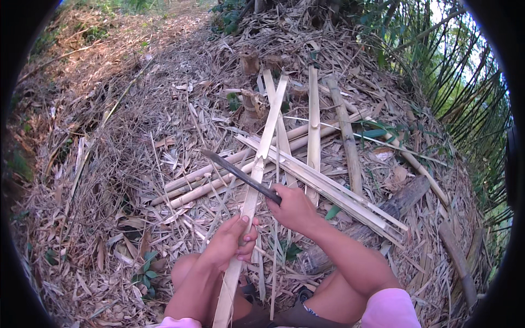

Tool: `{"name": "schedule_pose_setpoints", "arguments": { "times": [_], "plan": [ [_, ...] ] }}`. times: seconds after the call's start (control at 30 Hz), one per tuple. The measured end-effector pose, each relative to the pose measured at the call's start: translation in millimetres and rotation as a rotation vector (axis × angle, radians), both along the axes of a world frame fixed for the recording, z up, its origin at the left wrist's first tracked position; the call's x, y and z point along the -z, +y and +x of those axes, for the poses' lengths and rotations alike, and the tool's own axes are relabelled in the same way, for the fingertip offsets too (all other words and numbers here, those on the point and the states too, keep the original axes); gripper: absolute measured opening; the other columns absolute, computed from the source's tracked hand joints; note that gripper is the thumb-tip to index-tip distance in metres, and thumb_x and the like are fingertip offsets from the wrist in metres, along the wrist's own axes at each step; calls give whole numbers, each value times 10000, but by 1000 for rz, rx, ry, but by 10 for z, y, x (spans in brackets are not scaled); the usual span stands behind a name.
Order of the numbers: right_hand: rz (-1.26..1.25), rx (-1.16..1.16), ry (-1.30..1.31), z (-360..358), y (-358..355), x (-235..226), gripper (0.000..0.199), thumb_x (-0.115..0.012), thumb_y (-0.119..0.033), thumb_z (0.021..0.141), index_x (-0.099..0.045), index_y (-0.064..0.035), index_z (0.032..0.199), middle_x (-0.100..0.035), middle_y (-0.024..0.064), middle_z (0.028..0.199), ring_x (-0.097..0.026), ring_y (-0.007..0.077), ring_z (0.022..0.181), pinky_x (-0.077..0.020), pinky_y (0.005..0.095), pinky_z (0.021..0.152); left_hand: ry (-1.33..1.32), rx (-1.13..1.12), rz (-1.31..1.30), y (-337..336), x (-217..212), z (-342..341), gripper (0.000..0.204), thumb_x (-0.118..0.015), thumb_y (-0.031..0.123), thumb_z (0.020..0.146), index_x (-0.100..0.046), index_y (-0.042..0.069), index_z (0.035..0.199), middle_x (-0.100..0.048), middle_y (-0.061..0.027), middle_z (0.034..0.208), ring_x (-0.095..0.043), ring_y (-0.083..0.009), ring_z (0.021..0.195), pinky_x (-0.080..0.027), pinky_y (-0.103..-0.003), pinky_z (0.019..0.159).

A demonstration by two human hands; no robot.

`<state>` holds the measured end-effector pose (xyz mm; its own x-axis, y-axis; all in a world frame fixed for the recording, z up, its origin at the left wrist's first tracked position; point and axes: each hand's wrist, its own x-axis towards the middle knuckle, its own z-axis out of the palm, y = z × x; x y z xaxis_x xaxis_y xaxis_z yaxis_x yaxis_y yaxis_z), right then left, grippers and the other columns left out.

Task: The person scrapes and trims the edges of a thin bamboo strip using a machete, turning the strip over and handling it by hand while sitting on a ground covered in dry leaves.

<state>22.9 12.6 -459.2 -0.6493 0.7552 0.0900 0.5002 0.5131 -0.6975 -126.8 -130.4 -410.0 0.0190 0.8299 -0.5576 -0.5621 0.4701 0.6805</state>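
My left hand (232, 240) is closed around a long split bamboo strip (250, 201). The strip slants up from the lower edge between my knees, and its pale inner face and a node ridge show. In my right hand (294, 208) is the handle of a long dark-bladed knife (232, 170), its tip pointing up and to the left. The blade crosses over the strip, a little beyond my left fingers; whether the edge touches the wood I cannot tell. Beyond, the strip's far part overlaps another split bamboo piece (280, 131).
Split bamboo lengths (333, 188) lie in a stack to the right, across bamboo poles (219, 186). Another split piece (314, 126) and a round pole (345, 136) lie farther off. A thick log (402, 199) is at right. Cut stumps (252, 104) stand ahead amid dry leaf litter.
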Motion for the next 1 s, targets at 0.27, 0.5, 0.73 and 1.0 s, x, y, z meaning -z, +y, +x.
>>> {"name": "schedule_pose_setpoints", "arguments": {
  "times": [0.27, 0.5, 0.73, 1.0],
  "plan": [
    [-1124, 199, 537, -386, -49, 160, 329, -691, -284, 946, -568, -18, 797, -510, 13, 634, -481, 91, 433, -361, 246, 380, 11, 57, -7, 89, 198, -74, 377, -308, 312, 1094, -501, 4, 1194, -577, -101, 848, -521, -178, 505, -473, -313, 508],
    [-1348, 164, 704, -739, 450, 360, 244, -654, -205, 974, -513, -73, 824, -446, -29, 627, -402, 75, 462, -379, 287, 427, 419, -147, 47, 168, 386, -622, 636, -284, 468, 1082, -440, -71, 1382, -582, -207, 1287, -605, -291, 1148, -508, -389, 987],
    [-1528, 125, 923, -1101, 988, 482, 238, -579, -195, 1012, -463, -117, 820, -386, -58, 614, -357, 69, 468, -389, 291, 462, 1451, -191, 511, -83, 250, -887, 981, -806, 148, 797, -190, 48, 1553, -279, -197, 1561, -306, -327, 1451, -260, -468, 1195],
    [-1656, 39, 1052, -1661, 960, 517, 250, -567, -200, 1014, -444, -126, 809, -382, -57, 615, -373, 75, 477, -397, 296, 470, 1451, -772, 1159, 433, -80, -399, 989, -452, 743, 892, -195, 1, 1494, -402, -253, 1441, -390, -367, 1393, -266, -513, 1199]
  ]
}}
